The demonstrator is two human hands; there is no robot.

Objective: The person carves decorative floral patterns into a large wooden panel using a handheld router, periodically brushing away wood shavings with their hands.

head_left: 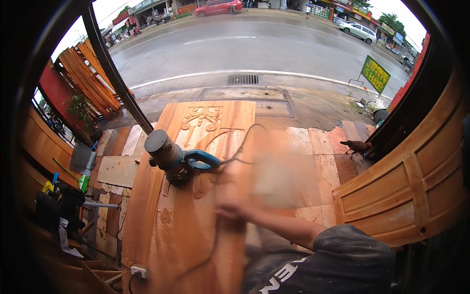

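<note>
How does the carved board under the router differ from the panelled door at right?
The carved board lies flat; the panelled door appears propped up. The carved board shows curling relief; the panelled door has plain recessed panels. The carved board bears the router; the panelled door carries no tool. Both are brown wood.

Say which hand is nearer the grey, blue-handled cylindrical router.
Right, apparently: the right hand is apart, below and picture-right of the router; left hand cannot be seen.
</note>
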